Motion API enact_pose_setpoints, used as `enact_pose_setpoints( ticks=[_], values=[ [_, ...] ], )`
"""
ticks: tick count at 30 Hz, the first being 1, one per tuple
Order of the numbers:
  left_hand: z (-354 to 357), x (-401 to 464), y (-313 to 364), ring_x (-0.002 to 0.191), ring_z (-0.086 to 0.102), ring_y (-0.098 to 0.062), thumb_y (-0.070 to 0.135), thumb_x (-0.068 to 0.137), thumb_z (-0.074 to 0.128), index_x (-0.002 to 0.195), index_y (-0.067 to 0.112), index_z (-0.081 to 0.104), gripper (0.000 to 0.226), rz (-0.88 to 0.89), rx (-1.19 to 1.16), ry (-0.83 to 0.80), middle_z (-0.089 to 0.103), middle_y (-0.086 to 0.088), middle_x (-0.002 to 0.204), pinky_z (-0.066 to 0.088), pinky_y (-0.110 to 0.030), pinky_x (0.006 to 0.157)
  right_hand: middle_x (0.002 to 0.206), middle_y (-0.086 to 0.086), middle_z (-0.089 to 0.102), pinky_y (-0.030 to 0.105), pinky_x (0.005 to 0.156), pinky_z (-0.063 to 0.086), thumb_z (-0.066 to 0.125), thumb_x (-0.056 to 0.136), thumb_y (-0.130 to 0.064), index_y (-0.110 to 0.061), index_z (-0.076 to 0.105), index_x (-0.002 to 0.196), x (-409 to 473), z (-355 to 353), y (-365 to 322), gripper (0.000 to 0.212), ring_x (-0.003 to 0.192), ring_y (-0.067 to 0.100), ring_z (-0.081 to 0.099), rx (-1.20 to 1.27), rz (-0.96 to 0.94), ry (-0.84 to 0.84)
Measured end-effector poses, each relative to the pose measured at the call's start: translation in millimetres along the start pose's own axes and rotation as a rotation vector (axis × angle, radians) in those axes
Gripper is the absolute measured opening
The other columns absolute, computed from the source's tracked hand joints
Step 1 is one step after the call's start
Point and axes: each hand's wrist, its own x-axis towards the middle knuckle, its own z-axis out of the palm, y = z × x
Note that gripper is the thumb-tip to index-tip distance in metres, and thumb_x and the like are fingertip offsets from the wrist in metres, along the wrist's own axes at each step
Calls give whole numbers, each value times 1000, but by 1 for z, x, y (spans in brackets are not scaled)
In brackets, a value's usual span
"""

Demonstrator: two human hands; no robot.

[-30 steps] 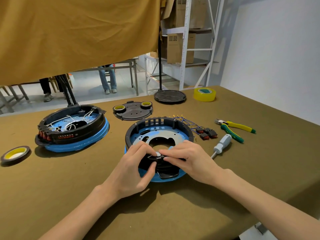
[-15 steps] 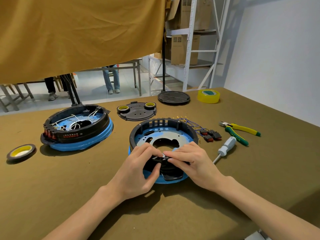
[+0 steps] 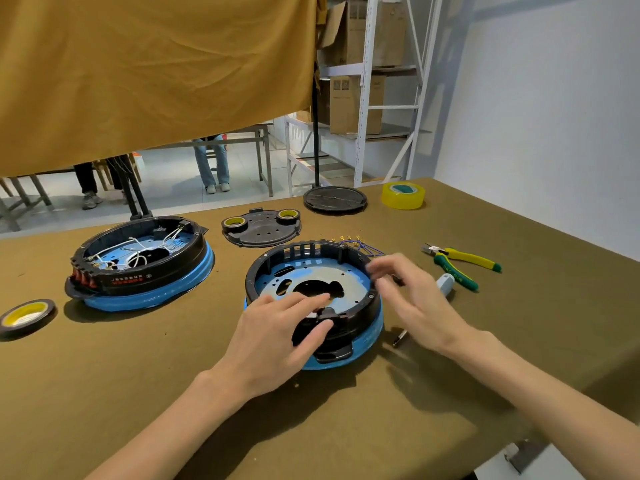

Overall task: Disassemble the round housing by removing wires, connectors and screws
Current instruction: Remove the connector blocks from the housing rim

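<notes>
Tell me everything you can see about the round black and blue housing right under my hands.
The round black and blue housing lies flat on the olive-brown table, open side up. A slotted black plastic ring sits on a blue base. Inside lies a pale metal plate with a large dark cutout and small holes; no wires show in it. A black tab juts from its near edge. The left hand rests on the near rim, fingers straight. The right hand hovers at its right side, blurred.
</notes>
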Motion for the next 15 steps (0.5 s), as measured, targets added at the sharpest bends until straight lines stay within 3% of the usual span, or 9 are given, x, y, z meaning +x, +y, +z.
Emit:
enact_pose_setpoints(
  ticks=[1, 3, 6, 9, 12, 15],
  values=[
    [-1, 3, 0, 72, 44, 16, 65, 102, 36, 137, 37, 62, 52, 4, 27, -5, 74, 21, 113, 33, -8, 75, 107, -12, 62, 33, 92, 48, 53, 101, -13, -22, 63, 112, -1, -13, 10, 17, 105, 9, 59, -120, 38, 2],
    [-2, 10, 0, 72, 52, 18, 70, 100, 33, 135, 39, 64, 55, 2, 57, -28, 75, 23, 110, 40, -10, 76, 105, -9, 60, 38, 94, 46, 52, 96, -7, -26, 64, 104, -4, -35, 29, 24, 103, 11, 55, -396, 143, -181],
    [0, 14, -1, 72, 66, 6, 75, 99, 24, 130, 40, 66, 62, -4, 31, -52, 75, 24, 104, 50, -14, 72, 115, -9, 55, 28, 105, 35, 55, 92, -18, -32, 60, 114, -15, -51, 52, 26, 114, 13, 49, -716, 150, -465],
    [4, 15, 2, 69, 64, 3, 72, 100, 24, 121, 38, 67, 59, -7, 35, -22, 75, 22, 93, 44, -11, 62, 116, -8, 55, 30, 111, 32, 51, 100, -29, -31, 56, 121, -19, -52, 60, 22, 115, 15, 50, -849, 0, -472],
    [8, 17, 5, 66, 61, 2, 65, 102, 31, 115, 34, 67, 49, -6, 70, 8, 73, 19, 85, 36, -7, 57, 113, -3, 52, 32, 100, 42, 39, 107, -35, -29, 55, 124, -28, -61, 61, 24, 103, 17, 50, -898, -128, -450],
    [10, 18, 6, 61, 52, 5, 61, 102, 35, 112, 33, 67, 44, -2, 87, 32, 72, 19, 81, 32, -5, 54, 103, -2, 46, 31, 74, 47, 32, 107, -35, -25, 53, 127, -48, -74, 55, 31, 80, 13, 43, -874, -153, -392]
  ],
)
